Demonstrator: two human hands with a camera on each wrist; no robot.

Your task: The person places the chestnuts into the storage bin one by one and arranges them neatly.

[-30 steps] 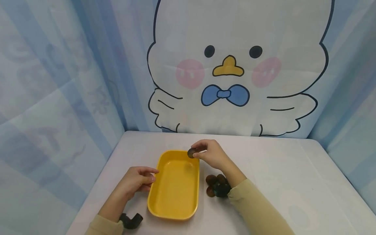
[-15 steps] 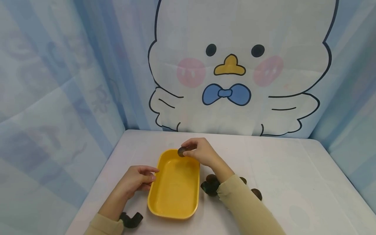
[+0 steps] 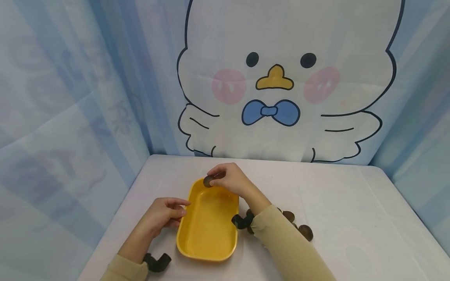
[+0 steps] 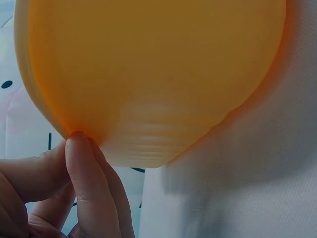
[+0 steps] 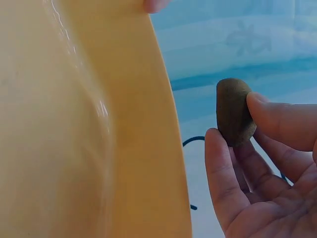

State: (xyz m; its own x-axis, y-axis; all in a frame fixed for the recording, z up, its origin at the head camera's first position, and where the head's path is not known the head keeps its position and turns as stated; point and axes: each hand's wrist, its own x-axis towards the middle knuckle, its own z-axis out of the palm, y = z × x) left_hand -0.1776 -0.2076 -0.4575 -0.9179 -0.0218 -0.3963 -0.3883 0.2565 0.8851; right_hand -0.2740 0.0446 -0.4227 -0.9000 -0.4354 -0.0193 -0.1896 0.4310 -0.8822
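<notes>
A yellow tray (image 3: pixel 207 255) stands on the white table in the head view. My left hand (image 3: pixel 165 214) pinches its left rim; the left wrist view shows the fingertips (image 4: pixel 79 148) at the tray's edge. Between thumb and fingertips my right hand (image 3: pixel 232 181) holds a brown oval piece (image 3: pixel 208 181), over the tray's far end. The right wrist view shows that brown oval piece (image 5: pixel 234 111) with one flattish side and one rounded side, perhaps half a kiwi. There it is apart from the tray wall (image 5: pixel 148 139). The bare tray floor shows no pieces.
Several more brown rounded pieces (image 3: pixel 305 232) lie on the table right of the tray, partly hidden by the right sleeve. Dark curved wrist mounts stick out at the left cuff (image 3: pixel 158 263) and right cuff (image 3: pixel 242 221). A printed curtain (image 3: pixel 267 144) rises behind the table.
My right hand has moved left along the tray's far end with the brown piece. More brown pieces show beyond the right sleeve. The left hand stays at the rim.
</notes>
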